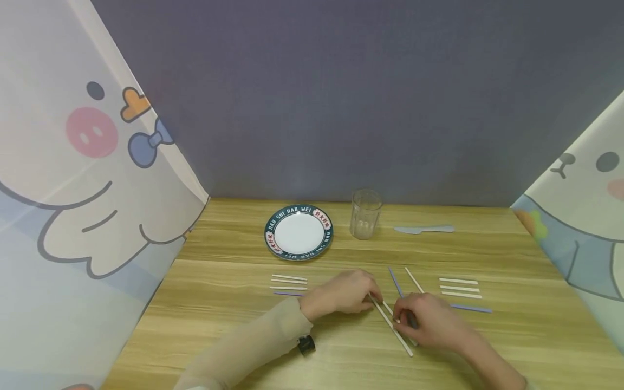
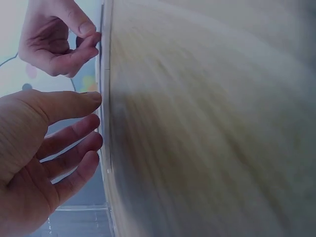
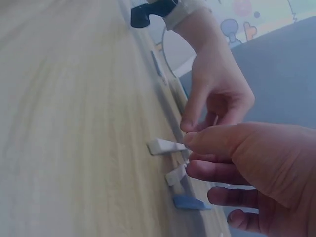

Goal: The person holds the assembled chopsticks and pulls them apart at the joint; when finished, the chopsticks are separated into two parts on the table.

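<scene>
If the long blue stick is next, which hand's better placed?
Likely the right hand: the head view shows it covering part of the blue stick; the left hand is across a white stick from it.

On table (image 1: 219, 281): plate (image 1: 298, 232) left, glass (image 1: 365, 214) middle, knife (image 1: 424, 229) right; before them, sticks (image 1: 402, 342) between two other stick groups (image 1: 460, 288).

Wood-grain table (image 1: 219, 281), plate (image 1: 298, 233), glass (image 1: 365, 216), knife (image 1: 424, 229), sticks (image 1: 460, 288)

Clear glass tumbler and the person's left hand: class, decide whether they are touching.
Apart: the head view shows bare wood-grain table between the clear glass tumbler and the left hand below it.
</scene>
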Motion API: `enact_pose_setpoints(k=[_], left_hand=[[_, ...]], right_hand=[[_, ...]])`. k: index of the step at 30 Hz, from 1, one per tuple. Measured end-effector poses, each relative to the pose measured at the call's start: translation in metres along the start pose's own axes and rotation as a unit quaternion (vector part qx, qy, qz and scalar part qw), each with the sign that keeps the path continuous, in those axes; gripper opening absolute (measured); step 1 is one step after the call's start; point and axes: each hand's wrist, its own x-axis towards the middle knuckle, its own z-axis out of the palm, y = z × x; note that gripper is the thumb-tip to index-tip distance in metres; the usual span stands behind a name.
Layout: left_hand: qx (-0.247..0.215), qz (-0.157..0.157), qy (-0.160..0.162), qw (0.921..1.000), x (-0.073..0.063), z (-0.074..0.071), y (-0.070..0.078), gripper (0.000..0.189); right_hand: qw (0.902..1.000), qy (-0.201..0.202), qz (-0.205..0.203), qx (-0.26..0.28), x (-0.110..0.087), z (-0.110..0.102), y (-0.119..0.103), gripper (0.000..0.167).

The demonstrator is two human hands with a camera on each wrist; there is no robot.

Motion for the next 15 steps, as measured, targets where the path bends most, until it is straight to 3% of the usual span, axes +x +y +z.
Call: enact_pose_setpoints(k=[7, 15], left_hand=[[0.058, 0.007, 0.001, 0.9983, 0.005, -0.001, -0.001, 0.012], [0.052, 0.009, -0.001, 0.9986, -0.003, 0.011, 0.004, 0.009]], right_hand=[[0.9992, -0.026, 0.029, -0.012, 0.009, -0.003, -0.007, 0.018], [0.9975, -0.048, 0.051, -0.011, 0.008, 0.011, -0.019, 0.023]])
